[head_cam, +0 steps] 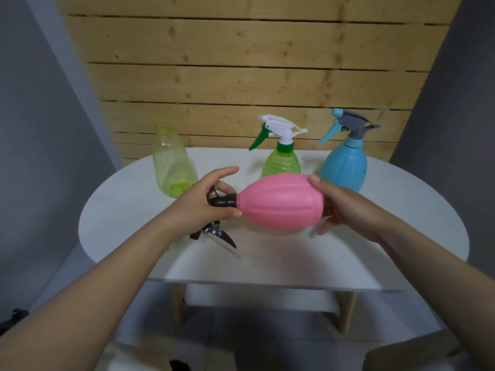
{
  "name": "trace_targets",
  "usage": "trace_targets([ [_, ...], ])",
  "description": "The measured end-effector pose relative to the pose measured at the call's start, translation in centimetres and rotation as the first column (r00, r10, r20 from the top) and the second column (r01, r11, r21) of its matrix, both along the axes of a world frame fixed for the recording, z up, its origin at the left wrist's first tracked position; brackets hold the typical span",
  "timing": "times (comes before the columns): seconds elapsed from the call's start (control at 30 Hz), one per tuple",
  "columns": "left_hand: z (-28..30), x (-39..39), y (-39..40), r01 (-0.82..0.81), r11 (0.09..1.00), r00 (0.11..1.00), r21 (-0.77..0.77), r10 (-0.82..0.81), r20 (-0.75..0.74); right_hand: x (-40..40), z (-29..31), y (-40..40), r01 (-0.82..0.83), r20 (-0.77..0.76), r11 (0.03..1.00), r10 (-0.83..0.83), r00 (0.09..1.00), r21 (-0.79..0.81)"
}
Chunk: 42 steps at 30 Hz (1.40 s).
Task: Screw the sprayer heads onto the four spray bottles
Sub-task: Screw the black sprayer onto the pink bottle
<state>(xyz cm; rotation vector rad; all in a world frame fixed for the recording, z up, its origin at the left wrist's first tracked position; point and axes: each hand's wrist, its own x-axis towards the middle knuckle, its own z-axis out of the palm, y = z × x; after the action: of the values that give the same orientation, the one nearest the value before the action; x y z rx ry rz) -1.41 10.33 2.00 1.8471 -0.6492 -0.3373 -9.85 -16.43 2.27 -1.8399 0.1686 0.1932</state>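
Note:
I hold a pink bottle [281, 203] sideways above the white table [388, 236], its neck pointing left. My right hand [345, 207] grips its base. My left hand [203, 202] is closed around the black sprayer head [223, 201] sitting on the pink bottle's neck. A yellow-green bottle [171, 162] without a head stands at the back left. A green bottle with a white and green sprayer head [281, 162] stands behind the pink one. At the back right stands a blue bottle with a grey and blue sprayer head [345, 167]. Another black sprayer head [214, 232] lies on the table under my left wrist.
A wooden plank wall [241, 76] rises right behind the table. Grey walls flank it on both sides. The table's front edge [267, 283] runs just below my forearms, with wooden legs underneath.

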Motion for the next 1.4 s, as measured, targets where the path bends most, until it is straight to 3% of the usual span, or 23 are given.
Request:
trace_targets([
  [0.13, 0.1, -0.2, -0.1, 0.011, 0.999, 0.999, 0.031, -0.012, 0.041, 0.0, -0.4, 0.5, 0.051, 0.042, 0.987, -0.058, 0.997, 0.154],
  [0.23, 0.0, -0.3, -0.2, -0.006, 0.999, 0.999, 0.044, 0.004, 0.049, 0.0, -0.5, 0.7, 0.071, 0.100, 0.995, -0.078, 0.992, 0.069],
  [0.3, 0.0, -0.2, -0.2, -0.036, 0.999, 0.999, 0.035, 0.034, 0.042, 0.0, -0.3, 0.4, 0.010, 0.108, 0.996, -0.021, 0.994, 0.094],
  [0.43, 0.2, 0.2, 0.2, -0.035, 0.999, 0.999, 0.037, 0.034, 0.017, -0.3, 0.4, -0.7, -0.184, -0.023, 0.945, 0.197, 0.980, 0.271],
  [0.5, 0.4, 0.1, 0.3, -0.016, 0.999, 1.000, 0.033, 0.016, 0.009, -0.4, 0.3, -1.0, -0.223, -0.036, 0.953, 0.236, 0.971, 0.206],
  [0.63, 0.4, 0.1, 0.4, 0.001, 1.000, 1.000, 0.004, -0.001, 0.008, -0.6, 0.1, -0.4, -0.146, -0.059, 0.985, 0.152, 0.987, 0.094],
  [0.8, 0.3, 0.1, 0.3, 0.002, 1.000, 1.000, 0.028, -0.003, 0.009, -0.1, -0.4, 0.0, -0.049, 0.010, 0.977, 0.049, 0.999, 0.207],
  [0.9, 0.3, 0.2, 0.3, -0.004, 1.000, 1.000, 0.026, 0.004, 0.014, -0.2, -0.4, 0.4, -0.008, 0.057, 0.994, 0.002, 0.998, 0.110],
  [1.0, 0.3, 0.1, 0.2, -0.008, 0.999, 1.000, 0.035, 0.007, 0.025, -0.4, -0.5, 0.4, -0.070, 0.073, 0.996, 0.065, 0.995, 0.064],
  [1.1, 0.3, 0.2, 0.2, -0.014, 0.999, 1.000, 0.043, 0.013, 0.011, -0.6, 0.0, -0.1, -0.198, -0.016, 0.952, 0.207, 0.978, 0.232],
  [1.2, 0.3, 0.3, 0.3, -0.010, 0.999, 1.000, 0.044, 0.010, 0.001, -0.6, -0.1, -1.0, -0.299, -0.017, 0.939, 0.307, 0.952, 0.169],
  [1.4, 0.4, 0.2, 0.4, 0.011, 0.999, 1.000, 0.035, -0.011, 0.000, -0.4, 0.1, -0.4, -0.187, -0.060, 0.975, 0.195, 0.979, 0.118],
])
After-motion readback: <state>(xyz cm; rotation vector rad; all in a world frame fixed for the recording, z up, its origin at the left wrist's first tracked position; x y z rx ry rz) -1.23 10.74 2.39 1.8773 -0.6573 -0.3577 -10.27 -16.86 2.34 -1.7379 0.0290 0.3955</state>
